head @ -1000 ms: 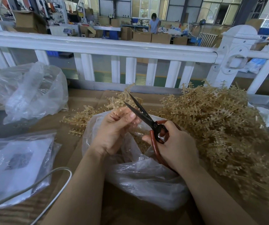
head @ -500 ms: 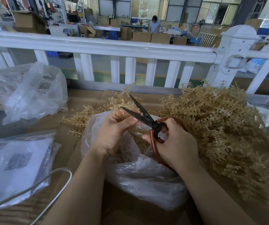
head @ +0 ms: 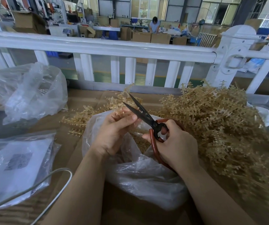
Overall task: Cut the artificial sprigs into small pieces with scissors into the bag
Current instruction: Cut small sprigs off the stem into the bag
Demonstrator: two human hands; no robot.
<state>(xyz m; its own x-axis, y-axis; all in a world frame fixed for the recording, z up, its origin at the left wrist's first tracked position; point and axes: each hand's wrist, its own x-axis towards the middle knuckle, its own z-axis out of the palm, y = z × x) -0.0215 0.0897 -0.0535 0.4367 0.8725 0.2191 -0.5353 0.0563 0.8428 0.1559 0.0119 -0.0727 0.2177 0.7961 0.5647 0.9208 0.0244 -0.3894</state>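
My left hand [head: 114,132] pinches a small tan artificial sprig [head: 120,111] above the open mouth of a clear plastic bag [head: 146,179]. My right hand [head: 176,145] grips red-handled scissors [head: 145,116] whose black blades stand apart, their tips just right of the sprig. Cut tan pieces [head: 138,142] lie inside the bag. A big heap of uncut tan sprigs [head: 219,127] lies to the right, and a few sprigs [head: 82,117] lie to the left of the bag.
Cardboard [head: 85,98] covers the table. A crumpled clear bag [head: 31,93] sits at the back left and a bagged white sheet [head: 15,164] at the near left, with a grey cable [head: 49,177] across it. A white railing [head: 114,47] runs behind.
The scissor blades have closed a little and shifted slightly. My left hand has turned the sprig up between its fingers. Both hands stay over the bag.
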